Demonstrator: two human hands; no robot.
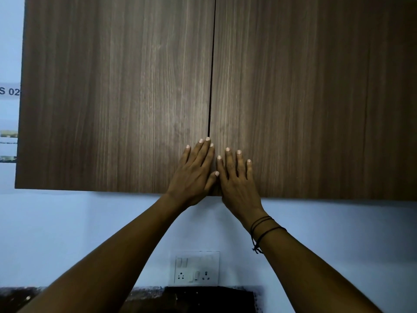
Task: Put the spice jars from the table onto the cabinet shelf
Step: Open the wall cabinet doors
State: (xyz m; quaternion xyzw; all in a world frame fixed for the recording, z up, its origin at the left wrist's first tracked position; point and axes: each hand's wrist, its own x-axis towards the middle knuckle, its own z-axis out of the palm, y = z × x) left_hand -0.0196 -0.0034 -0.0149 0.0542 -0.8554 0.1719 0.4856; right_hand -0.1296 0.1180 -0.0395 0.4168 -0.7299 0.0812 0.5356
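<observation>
1. Wall cabinet [112, 86] fills most of the view: two dark wood-grain doors, both closed, w/ a thin dark seam [212, 75] running down btwn them.
2. Left hand [194, 175] lies flat on the left door [117, 114], near its bottom inner corner. Grip is spread: fingers straight, pointing up, holding nothing. Fingertips reach right up to the seam.
3. Right hand [237, 179] lies flat on the right door [316, 98], just across the seam. Grip also spread, fingers apart, nothing in it.
4. Left thumb [213, 177] angles across toward the right hand; the two hands touch or nearly touch there, can't tell which.
5. Both palms sit at the doors' lower edge; wrists and forearms come up from below, over the pale blue wall [67, 233].
6. Thin black cord bracelet [262, 229] is wrapped around the right wrist, loose knotted end hanging down.
7. White switch/socket plate [196, 268] is on the wall below the cabinet, btwn the two forearms.
8. Dark counter [203, 299] edge shows at the very bottom; surface mostly hidden by the arms.
9. Spice jars: none in view. Cabinet shelf is behind the closed doors, so can't tell what's on it.
10. Left of the cabinet, a paper label [9, 91] on the wall reads partly "S 02"; rest is cut off.
</observation>
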